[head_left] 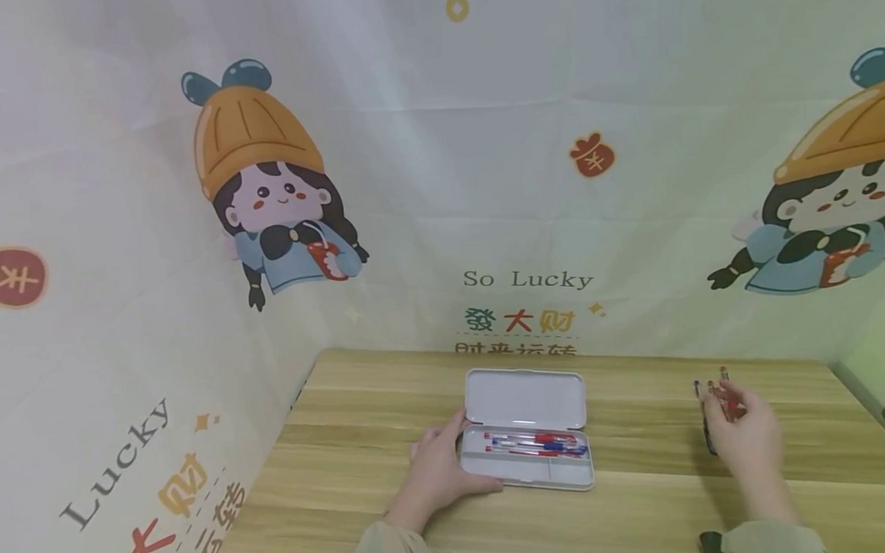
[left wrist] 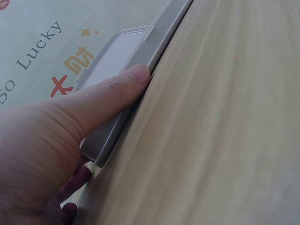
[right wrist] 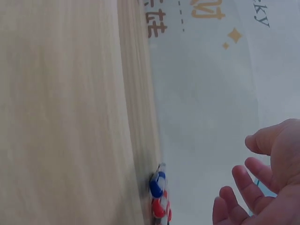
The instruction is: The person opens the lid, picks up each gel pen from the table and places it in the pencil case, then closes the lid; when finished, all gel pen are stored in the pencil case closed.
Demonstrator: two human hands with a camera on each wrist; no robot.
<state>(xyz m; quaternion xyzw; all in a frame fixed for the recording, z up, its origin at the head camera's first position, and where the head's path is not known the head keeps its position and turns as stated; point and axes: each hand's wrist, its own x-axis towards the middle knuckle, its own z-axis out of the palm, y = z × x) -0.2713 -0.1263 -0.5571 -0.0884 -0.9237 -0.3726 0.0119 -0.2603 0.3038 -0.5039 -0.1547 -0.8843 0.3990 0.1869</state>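
A pale pencil case (head_left: 524,471) lies on the table with its lid (head_left: 525,396) raised. Several red and blue pens (head_left: 537,443) rest in its back compartment. My left hand (head_left: 443,464) holds the case by its left end; in the left wrist view the thumb (left wrist: 136,75) lies along the front wall. At the right, my right hand (head_left: 750,437) is over a small group of red and blue pens (right wrist: 159,192) on the table, partly hiding them in the head view. The right wrist view shows its fingers (right wrist: 246,187) spread, loosely bent, apart from these pens.
The wood-grain table (head_left: 374,405) has its back edge against a printed cloth backdrop (head_left: 400,187), which also hangs along both sides. Bare tabletop lies between the pencil case and the pens at the right.
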